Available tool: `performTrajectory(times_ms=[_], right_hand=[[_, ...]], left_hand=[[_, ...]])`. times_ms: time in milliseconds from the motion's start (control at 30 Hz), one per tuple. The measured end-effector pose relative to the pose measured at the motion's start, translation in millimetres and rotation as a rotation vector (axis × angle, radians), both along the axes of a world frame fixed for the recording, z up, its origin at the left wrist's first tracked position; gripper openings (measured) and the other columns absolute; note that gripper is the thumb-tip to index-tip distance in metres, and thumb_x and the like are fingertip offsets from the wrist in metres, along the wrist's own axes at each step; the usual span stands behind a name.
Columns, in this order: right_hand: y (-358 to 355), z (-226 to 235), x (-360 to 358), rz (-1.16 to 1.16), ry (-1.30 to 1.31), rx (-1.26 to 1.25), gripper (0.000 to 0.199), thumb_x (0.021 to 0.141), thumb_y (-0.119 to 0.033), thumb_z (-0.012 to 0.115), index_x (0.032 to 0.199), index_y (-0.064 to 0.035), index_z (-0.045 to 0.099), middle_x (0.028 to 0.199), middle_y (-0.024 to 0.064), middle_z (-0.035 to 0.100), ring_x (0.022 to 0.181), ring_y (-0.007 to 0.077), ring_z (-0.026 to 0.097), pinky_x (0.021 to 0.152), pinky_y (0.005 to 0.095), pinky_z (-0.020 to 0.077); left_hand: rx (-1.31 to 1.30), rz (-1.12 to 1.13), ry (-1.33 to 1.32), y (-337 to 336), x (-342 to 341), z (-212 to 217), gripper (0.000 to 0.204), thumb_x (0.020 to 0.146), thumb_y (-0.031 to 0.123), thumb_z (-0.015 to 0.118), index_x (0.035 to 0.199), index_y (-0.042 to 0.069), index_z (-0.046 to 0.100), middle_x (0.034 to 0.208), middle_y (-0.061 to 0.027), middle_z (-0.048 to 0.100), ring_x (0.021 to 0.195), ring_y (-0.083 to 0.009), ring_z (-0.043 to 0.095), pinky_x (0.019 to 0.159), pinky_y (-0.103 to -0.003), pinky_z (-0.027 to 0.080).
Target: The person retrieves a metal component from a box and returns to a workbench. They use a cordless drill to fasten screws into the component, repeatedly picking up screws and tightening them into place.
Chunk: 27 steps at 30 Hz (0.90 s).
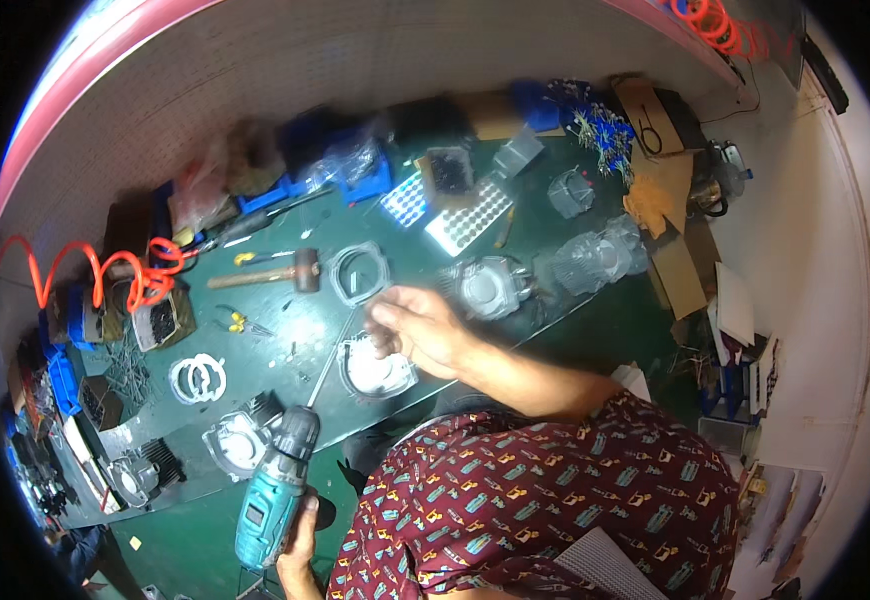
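My left hand (pixel 302 543) is wrapped round the grip of a teal cordless drill (pixel 273 490), over the table's near edge. A long thin bit (pixel 331 368) runs from its black chuck up and to the right, its far end near my right hand. My right hand (pixel 420 328) is above the table with its fingers curled together; whatever they hold, if anything, is hidden. Just below it lies a round metal housing (pixel 375 368), bright under the light. A pale ring-shaped part (pixel 360 274) is just beyond my fingers.
More metal housings (pixel 490 286) stand to the right and others (pixel 238 443) at the near left. A mallet (pixel 273 273), flat rings (pixel 198 380) and loose screws (pixel 127 378) lie to the left. Blue bins (pixel 365 178) line the back. Red coiled hose (pixel 150 275) hangs over the left side.
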State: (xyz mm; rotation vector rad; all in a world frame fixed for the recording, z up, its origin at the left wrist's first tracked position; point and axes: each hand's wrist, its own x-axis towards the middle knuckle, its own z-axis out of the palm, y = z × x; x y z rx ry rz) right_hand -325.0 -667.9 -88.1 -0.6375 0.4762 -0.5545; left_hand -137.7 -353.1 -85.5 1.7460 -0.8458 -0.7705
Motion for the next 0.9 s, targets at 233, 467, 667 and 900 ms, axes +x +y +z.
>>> performTrajectory(times_ms=[233,467,667,900], right_hand=[[-89.3,-9.3,-126.6,-0.134,0.013,0.006,0.016,0.097,-0.014,0.065,0.108,-0.0024,0.064,0.089,0.0054,0.068,0.073,0.0152,0.069,0.07,0.0321,0.061],[-155.8,-11.4,-210.9,0.104,0.117,-0.326,0.019,0.093,-0.011,0.071,0.105,0.0031,0.067,0.085,0.0097,0.07,0.068,0.0132,0.066,0.065,0.0288,0.0596],[-166.0,-27.7,-228.4,0.232,0.046,-0.101,0.024,0.092,-0.01,0.071,0.11,0.005,0.068,0.087,0.0108,0.071,0.072,0.0166,0.069,0.069,0.031,0.0619],[-162.5,-44.5,-209.3,0.094,0.357,-0.511,0.031,0.098,-0.02,0.065,0.115,0.0061,0.067,0.091,0.0122,0.071,0.077,0.016,0.07,0.066,0.0277,0.0591]], left_hand=[[0.077,-0.141,0.025,-110.4,-108.9,24.0,0.027,0.085,0.011,0.078,0.11,0.005,0.069,0.096,-0.0063,0.07,0.085,-0.0199,0.066,0.079,-0.037,0.053],[0.246,-0.113,0.366,-168.7,-140.1,55.6,0.039,0.083,0.024,0.081,0.113,0.003,0.067,0.099,-0.0071,0.07,0.084,-0.0181,0.066,0.077,-0.033,0.054],[0.196,-0.156,0.407,-193.5,-143.3,58.1,0.042,0.081,0.027,0.082,0.108,-0.001,0.066,0.082,-0.0061,0.067,0.074,-0.0163,0.064,0.068,-0.03,0.052],[0.282,-0.15,0.267,-176.5,-144.8,35.9,0.029,0.087,0.016,0.077,0.112,0.004,0.067,0.093,-0.0036,0.067,0.084,-0.0146,0.062,0.075,-0.029,0.051]])
